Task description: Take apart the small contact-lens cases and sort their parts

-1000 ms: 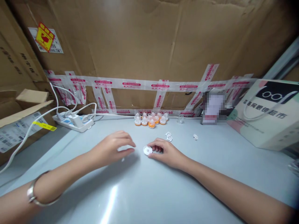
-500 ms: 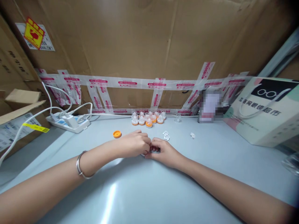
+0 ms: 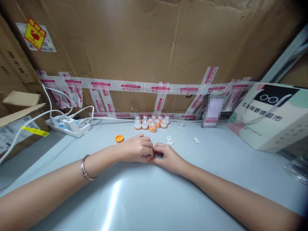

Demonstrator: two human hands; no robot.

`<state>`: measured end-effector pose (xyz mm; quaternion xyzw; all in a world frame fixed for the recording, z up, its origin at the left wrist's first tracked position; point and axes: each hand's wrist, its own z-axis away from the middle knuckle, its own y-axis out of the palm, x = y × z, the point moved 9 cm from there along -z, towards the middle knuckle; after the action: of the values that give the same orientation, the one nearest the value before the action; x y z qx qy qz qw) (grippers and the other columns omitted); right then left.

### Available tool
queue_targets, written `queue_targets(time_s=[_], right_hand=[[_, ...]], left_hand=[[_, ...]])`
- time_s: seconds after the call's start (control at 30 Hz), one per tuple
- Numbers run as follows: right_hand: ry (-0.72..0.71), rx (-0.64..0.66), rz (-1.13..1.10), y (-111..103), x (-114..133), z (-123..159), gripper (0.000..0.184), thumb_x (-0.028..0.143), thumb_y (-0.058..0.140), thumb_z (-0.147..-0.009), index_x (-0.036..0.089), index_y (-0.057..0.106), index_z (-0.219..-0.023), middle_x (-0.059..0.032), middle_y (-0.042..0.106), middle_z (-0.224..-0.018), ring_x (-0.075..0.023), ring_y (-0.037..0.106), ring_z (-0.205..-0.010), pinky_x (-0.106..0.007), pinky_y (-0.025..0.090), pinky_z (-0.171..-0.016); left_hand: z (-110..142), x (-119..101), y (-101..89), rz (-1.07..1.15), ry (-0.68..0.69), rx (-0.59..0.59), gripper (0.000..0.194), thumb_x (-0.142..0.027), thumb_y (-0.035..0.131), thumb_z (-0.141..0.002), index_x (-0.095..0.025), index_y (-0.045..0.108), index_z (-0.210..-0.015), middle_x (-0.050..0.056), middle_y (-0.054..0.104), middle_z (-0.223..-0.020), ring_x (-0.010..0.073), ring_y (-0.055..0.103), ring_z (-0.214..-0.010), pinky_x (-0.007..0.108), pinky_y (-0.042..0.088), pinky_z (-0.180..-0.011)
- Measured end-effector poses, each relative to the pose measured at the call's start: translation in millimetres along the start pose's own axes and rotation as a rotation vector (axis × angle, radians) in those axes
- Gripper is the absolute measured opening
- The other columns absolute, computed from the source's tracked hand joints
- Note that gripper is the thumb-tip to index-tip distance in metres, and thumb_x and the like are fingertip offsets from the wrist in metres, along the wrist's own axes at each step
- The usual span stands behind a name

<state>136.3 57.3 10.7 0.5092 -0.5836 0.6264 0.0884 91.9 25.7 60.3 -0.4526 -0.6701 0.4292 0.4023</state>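
Observation:
My left hand and my right hand meet over the middle of the table, fingers curled and pinched together. Whatever they hold between them is hidden by the fingers. Left of my left hand lies a round orange cap with a raised rim. Beyond my right hand are flat white plastic pieces with a wheel-like pattern, and a smaller white piece lies farther right. Behind the hands stands a cluster of small clear domed containers on orange and white bases. A clear cup sits apart to their right.
A large taped cardboard box walls off the back. At left are a white power strip with cables and an open carton. A paper bag stands at right, near a pixelated upright object and clear plastic.
The whole view has shifted slightly. Both hands stay together, with the fingers changing position a little; the white bit at the left fingertips is no longer visible.

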Motion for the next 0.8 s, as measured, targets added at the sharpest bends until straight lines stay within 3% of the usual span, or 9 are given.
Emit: queue_targets(time_s=[0.1,0.2,0.27,0.37,0.43,0.6,0.8], right_hand=[[0.028,0.002,-0.028,-1.3,-0.4,0.8,0.020,0.026,0.067,-0.065,0.018,0.066,-0.083,-0.0001,0.051,-0.074,-0.0106,0.048,-0.068,-0.021,0.038,-0.063],[0.055,0.010,-0.066,-1.5,-2.0,1.6,0.028,0.027,0.067,-0.065,0.021,0.066,-0.092,-0.0015,0.054,-0.079,-0.0115,0.050,-0.071,-0.022,0.040,-0.065],[0.066,0.017,-0.072,-1.0,-2.6,2.0,0.027,0.028,0.067,-0.065,0.021,0.067,-0.092,-0.0016,0.054,-0.079,-0.0113,0.050,-0.071,-0.022,0.040,-0.065],[0.065,0.015,-0.067,-0.9,-2.4,2.0,0.027,0.029,0.067,-0.065,0.021,0.067,-0.091,-0.0014,0.054,-0.079,-0.0109,0.050,-0.070,-0.022,0.040,-0.065],[0.057,0.012,-0.058,-0.8,-1.5,1.8,0.027,0.029,0.067,-0.065,0.021,0.067,-0.091,-0.0012,0.054,-0.079,-0.0109,0.049,-0.070,-0.022,0.040,-0.065],[0.055,0.012,-0.036,-0.6,-0.2,1.6,0.028,0.030,0.066,-0.066,0.020,0.066,-0.092,-0.0015,0.054,-0.080,-0.0108,0.050,-0.071,-0.022,0.040,-0.065],[0.028,0.012,0.006,-1.0,3.8,1.9,0.026,0.028,0.064,-0.066,0.019,0.065,-0.090,-0.0015,0.053,-0.077,-0.0107,0.049,-0.069,-0.022,0.040,-0.064]], left_hand=[[18.5,21.3,-29.3,0.093,-0.130,-0.043,0.018,-0.023,0.045,-0.081,-0.017,0.062,-0.082,0.005,0.061,-0.078,0.0127,0.051,-0.075,0.026,0.038,-0.069],[65.3,48.0,-57.7,-0.014,-0.311,-0.028,0.020,-0.024,0.043,-0.083,-0.020,0.063,-0.086,0.004,0.061,-0.083,0.0139,0.051,-0.076,0.029,0.039,-0.072],[103.2,55.4,-63.5,-0.099,-0.375,0.016,0.019,-0.024,0.045,-0.082,-0.022,0.063,-0.085,0.003,0.060,-0.081,0.0142,0.051,-0.074,0.029,0.038,-0.070],[149.7,52.4,-53.9,-0.186,-0.419,0.067,0.017,-0.024,0.046,-0.082,-0.023,0.063,-0.084,0.003,0.061,-0.079,0.0145,0.052,-0.073,0.029,0.038,-0.070],[166.0,45.3,-43.8,-0.241,-0.412,0.076,0.016,-0.022,0.046,-0.081,-0.023,0.062,-0.085,0.002,0.062,-0.080,0.0149,0.053,-0.075,0.029,0.037,-0.069],[172.0,38.2,-27.9,-0.309,-0.382,0.121,0.018,-0.021,0.044,-0.083,-0.023,0.062,-0.087,0.002,0.062,-0.083,0.0155,0.054,-0.078,0.030,0.036,-0.071],[174.6,44.5,-26.7,-0.207,-0.454,0.147,0.021,-0.025,0.043,-0.084,-0.027,0.062,-0.091,0.002,0.063,-0.085,0.0162,0.054,-0.081,0.029,0.037,-0.073]])
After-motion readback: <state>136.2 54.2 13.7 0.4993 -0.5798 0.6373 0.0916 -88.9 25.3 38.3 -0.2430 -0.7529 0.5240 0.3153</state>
